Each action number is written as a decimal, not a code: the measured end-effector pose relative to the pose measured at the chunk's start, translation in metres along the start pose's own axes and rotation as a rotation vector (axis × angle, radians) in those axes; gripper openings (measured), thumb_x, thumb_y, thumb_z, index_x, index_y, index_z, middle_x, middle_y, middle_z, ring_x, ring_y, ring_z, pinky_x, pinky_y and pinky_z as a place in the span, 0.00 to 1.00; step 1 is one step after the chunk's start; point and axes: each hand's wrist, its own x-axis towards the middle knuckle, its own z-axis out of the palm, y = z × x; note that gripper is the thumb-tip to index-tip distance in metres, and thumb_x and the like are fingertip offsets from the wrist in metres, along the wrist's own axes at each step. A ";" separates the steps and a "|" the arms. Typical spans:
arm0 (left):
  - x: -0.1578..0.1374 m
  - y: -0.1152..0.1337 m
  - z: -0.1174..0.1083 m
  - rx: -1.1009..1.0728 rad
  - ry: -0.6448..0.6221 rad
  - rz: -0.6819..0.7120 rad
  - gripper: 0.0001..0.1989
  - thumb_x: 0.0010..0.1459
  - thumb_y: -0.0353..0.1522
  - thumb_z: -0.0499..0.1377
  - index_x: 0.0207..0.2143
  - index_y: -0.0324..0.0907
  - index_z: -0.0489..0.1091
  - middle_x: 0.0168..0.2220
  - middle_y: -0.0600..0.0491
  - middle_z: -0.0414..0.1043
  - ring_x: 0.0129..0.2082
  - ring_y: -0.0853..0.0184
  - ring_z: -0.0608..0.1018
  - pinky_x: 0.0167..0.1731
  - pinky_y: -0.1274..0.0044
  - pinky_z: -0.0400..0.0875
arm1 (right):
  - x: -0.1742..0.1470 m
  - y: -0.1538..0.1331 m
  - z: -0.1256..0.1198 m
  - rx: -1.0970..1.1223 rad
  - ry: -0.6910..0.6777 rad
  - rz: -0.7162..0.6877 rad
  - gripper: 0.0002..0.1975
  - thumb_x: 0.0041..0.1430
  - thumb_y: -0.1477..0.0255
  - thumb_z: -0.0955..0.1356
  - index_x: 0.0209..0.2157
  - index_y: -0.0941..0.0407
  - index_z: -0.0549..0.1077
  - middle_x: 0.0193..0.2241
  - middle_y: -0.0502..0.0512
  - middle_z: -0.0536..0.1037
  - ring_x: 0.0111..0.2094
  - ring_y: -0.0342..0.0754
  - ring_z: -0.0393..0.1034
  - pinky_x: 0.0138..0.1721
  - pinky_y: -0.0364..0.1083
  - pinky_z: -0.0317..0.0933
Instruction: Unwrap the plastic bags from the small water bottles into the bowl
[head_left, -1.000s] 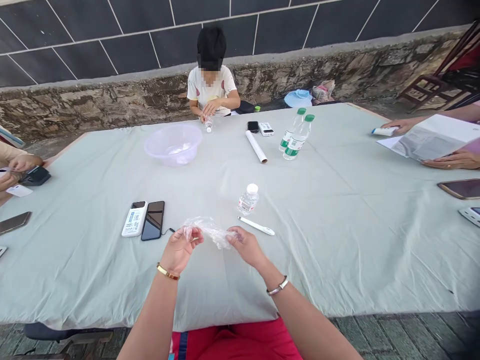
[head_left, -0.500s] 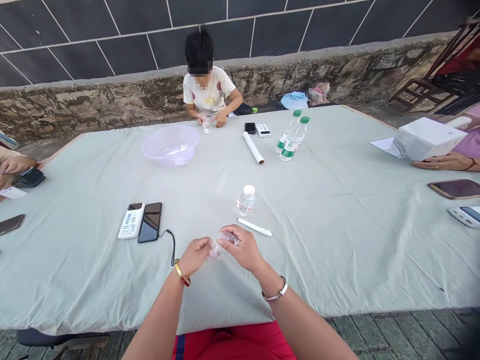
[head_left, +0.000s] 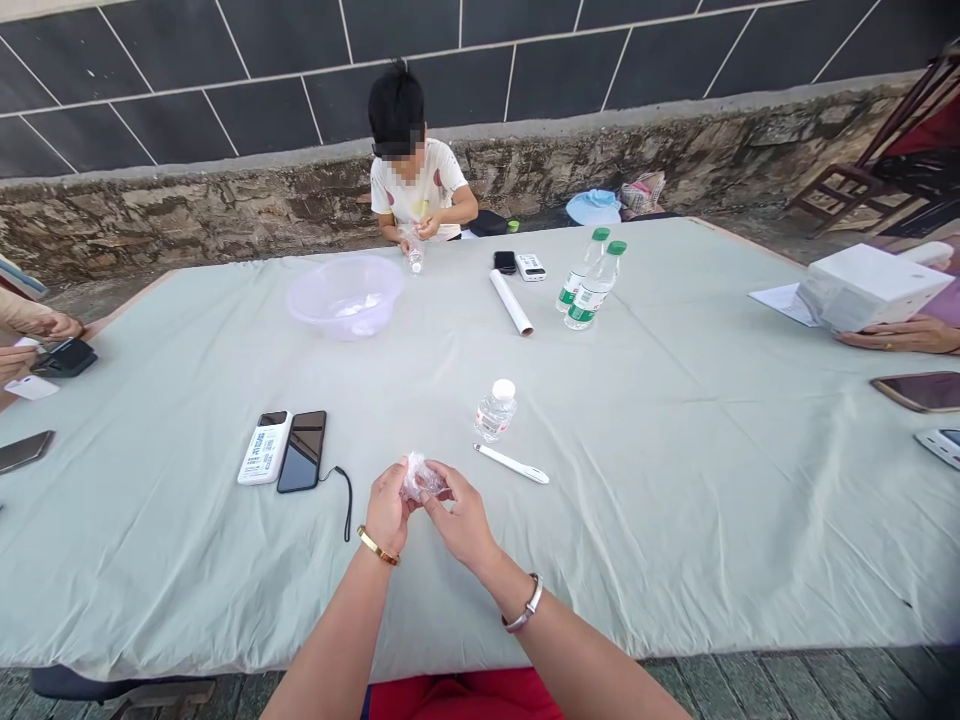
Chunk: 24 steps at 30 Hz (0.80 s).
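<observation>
Between my two hands is a crumpled piece of clear plastic film [head_left: 420, 477], bunched into a small wad. My left hand [head_left: 389, 505] has its fingers closed around the wad's left side. My right hand [head_left: 459, 512] pinches it from the right with thumb and fingers. Just beyond my right hand lies a white pen-shaped cutter [head_left: 511, 464], flat on the cloth. Behind that stands a small clear bottle [head_left: 495, 412] with a white cap, upright and holding clear liquid.
A power bank [head_left: 265, 448] and a phone [head_left: 302, 452] lie to my left. Farther off are a purple basin [head_left: 300, 305], a white roll [head_left: 511, 302] and two green-capped bottles [head_left: 592, 290]. Across the table a person [head_left: 420, 190] handles a small bottle. At right, hands hold a white box [head_left: 874, 285].
My hands have come closer together and the plastic film is gathered into a tighter wad. The person across has shifted their hands at the small bottle. The view has tilted slightly.
</observation>
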 end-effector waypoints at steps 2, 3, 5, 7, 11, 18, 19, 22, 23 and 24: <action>0.001 -0.001 0.001 0.024 0.025 0.047 0.18 0.43 0.45 0.65 0.21 0.39 0.68 0.21 0.56 0.66 0.22 0.72 0.68 0.22 0.80 0.65 | 0.004 0.000 0.001 0.016 0.038 0.020 0.13 0.52 0.72 0.65 0.40 0.55 0.73 0.37 0.54 0.78 0.33 0.46 0.72 0.35 0.45 0.67; 0.001 -0.001 0.001 0.032 0.045 0.067 0.18 0.43 0.44 0.66 0.21 0.39 0.67 0.21 0.57 0.65 0.22 0.73 0.68 0.22 0.81 0.65 | 0.005 0.001 0.002 0.034 0.057 0.029 0.12 0.52 0.73 0.64 0.39 0.55 0.73 0.35 0.53 0.78 0.32 0.45 0.71 0.34 0.45 0.67; 0.001 -0.001 0.000 0.041 0.094 0.086 0.19 0.42 0.45 0.66 0.22 0.40 0.67 0.23 0.57 0.65 0.24 0.72 0.68 0.23 0.81 0.66 | 0.009 0.003 0.002 0.046 0.103 0.029 0.11 0.52 0.73 0.63 0.38 0.56 0.73 0.33 0.53 0.77 0.31 0.45 0.71 0.33 0.45 0.67; 0.000 -0.001 -0.001 0.040 0.111 0.082 0.20 0.44 0.47 0.65 0.31 0.42 0.69 0.29 0.56 0.69 0.28 0.70 0.72 0.26 0.79 0.69 | 0.011 0.006 0.003 0.005 0.148 -0.002 0.11 0.53 0.73 0.63 0.39 0.56 0.72 0.33 0.54 0.77 0.31 0.45 0.71 0.34 0.45 0.68; -0.001 -0.001 -0.001 0.046 -0.031 0.011 0.25 0.47 0.43 0.65 0.47 0.47 0.67 0.41 0.52 0.72 0.35 0.67 0.76 0.31 0.76 0.72 | 0.013 0.013 0.004 -0.188 0.107 -0.167 0.12 0.54 0.74 0.63 0.41 0.55 0.72 0.36 0.56 0.76 0.37 0.48 0.70 0.40 0.49 0.67; 0.044 0.022 -0.014 -0.087 0.145 -0.119 0.10 0.49 0.28 0.61 0.34 0.43 0.63 0.26 0.56 0.72 0.22 0.69 0.76 0.22 0.78 0.72 | 0.019 0.035 -0.010 -0.287 0.017 -0.256 0.17 0.55 0.74 0.64 0.48 0.53 0.68 0.44 0.58 0.71 0.41 0.49 0.69 0.44 0.51 0.67; 0.053 0.030 -0.016 -0.095 0.155 -0.133 0.09 0.50 0.27 0.59 0.33 0.43 0.62 0.25 0.56 0.72 0.22 0.69 0.76 0.22 0.78 0.72 | 0.019 0.040 -0.011 -0.300 0.003 -0.231 0.16 0.56 0.74 0.63 0.47 0.53 0.68 0.44 0.57 0.71 0.39 0.48 0.70 0.42 0.50 0.68; 0.082 0.057 -0.018 -0.098 0.134 -0.192 0.05 0.53 0.25 0.54 0.33 0.42 0.62 0.25 0.53 0.72 0.23 0.66 0.78 0.23 0.76 0.73 | 0.013 0.059 -0.012 -0.343 -0.057 -0.178 0.14 0.56 0.75 0.62 0.44 0.53 0.69 0.42 0.57 0.72 0.35 0.46 0.70 0.39 0.49 0.69; 0.093 0.068 -0.017 -0.096 0.127 -0.205 0.06 0.53 0.24 0.53 0.34 0.41 0.63 0.26 0.52 0.72 0.24 0.65 0.79 0.24 0.75 0.74 | 0.010 0.065 -0.011 -0.358 -0.078 -0.173 0.13 0.56 0.76 0.62 0.44 0.53 0.69 0.42 0.57 0.72 0.35 0.46 0.70 0.39 0.49 0.69; 0.104 0.078 -0.015 -0.090 0.120 -0.214 0.08 0.53 0.22 0.52 0.34 0.41 0.63 0.28 0.50 0.73 0.26 0.64 0.79 0.25 0.74 0.75 | 0.006 0.070 -0.010 -0.376 -0.097 -0.179 0.13 0.56 0.77 0.62 0.43 0.53 0.69 0.42 0.57 0.72 0.36 0.46 0.71 0.39 0.49 0.69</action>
